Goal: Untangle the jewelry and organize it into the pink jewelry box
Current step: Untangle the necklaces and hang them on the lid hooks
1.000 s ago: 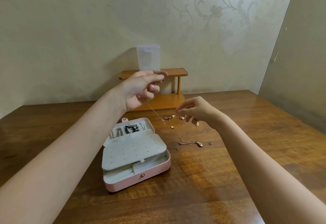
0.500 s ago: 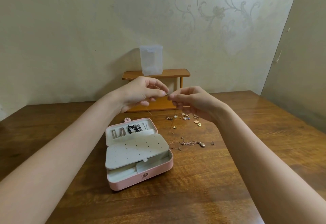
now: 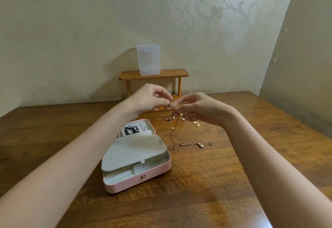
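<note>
A thin gold chain (image 3: 172,129) hangs in the air above the table. Its top end is pinched between both hands, which meet over the middle of the table. The left hand (image 3: 150,98) holds the top of the chain with its thumb and fingertips curled together. The right hand (image 3: 197,110) pinches the same spot from the other side, with its other fingers curled loosely. The chain drops straight down, and its low end reaches the wooden table (image 3: 224,182) near a rose-gold necklace (image 3: 188,144) with a drop-shaped charm that lies flat there. Small gold earrings and charms (image 3: 195,124) are spread on the table under and behind the hands. The pink jewelry box (image 3: 138,181) sits open on the table, just to the left of the hanging chain. A grey flap with little holes (image 3: 133,153) is tilted over the front part of the box. A black cord (image 3: 130,130) and some small silver pieces lie in the back part. Behind the hands stands a small wooden shelf (image 3: 153,74) against the wall, and a clear plastic box (image 3: 148,59) stands on top of it.
</note>
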A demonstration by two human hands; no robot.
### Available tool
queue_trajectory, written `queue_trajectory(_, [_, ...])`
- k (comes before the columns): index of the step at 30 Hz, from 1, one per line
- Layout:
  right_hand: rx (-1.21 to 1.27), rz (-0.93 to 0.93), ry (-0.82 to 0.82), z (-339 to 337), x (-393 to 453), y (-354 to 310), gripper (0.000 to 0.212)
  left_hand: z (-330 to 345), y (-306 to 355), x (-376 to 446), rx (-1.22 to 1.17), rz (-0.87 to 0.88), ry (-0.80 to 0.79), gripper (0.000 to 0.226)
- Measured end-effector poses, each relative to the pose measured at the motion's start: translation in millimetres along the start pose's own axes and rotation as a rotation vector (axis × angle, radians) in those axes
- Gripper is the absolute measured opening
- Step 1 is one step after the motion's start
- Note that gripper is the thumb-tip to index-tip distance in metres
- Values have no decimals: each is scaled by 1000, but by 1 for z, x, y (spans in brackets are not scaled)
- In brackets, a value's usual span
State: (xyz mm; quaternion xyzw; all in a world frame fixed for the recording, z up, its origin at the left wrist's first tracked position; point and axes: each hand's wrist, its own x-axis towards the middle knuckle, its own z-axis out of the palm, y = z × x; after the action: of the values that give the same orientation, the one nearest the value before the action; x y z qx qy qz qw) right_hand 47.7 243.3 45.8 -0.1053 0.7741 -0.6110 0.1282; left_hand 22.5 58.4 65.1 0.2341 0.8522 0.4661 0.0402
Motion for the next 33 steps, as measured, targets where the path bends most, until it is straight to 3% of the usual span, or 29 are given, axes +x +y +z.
queue_trajectory(5, [10,-49,50,4,2,1,27,11,9,1,21,54,68,7])
queue_trajectory(10, [-7,-28,99,-2,2,2,20,14,4,2,37,75,141,5])
queue_trajectory(15, [3,-6,265,-7,1,8,18,14,-1,-2,121,-57,9,20])
queue_trajectory(19, [66,34,310,-8,2,9,27,16,4,-5,87,-37,20,20])
queue_trajectory(21, [115,36,320,-8,2,9,21,17,6,-4,63,-49,40,24])
queue_trajectory(28, [231,14,190,-8,1,8,13,22,2,-1,-202,-138,40,31])
queue_trajectory(33, [321,-9,109,-10,-6,7,18,23,1,0,-543,-188,93,24])
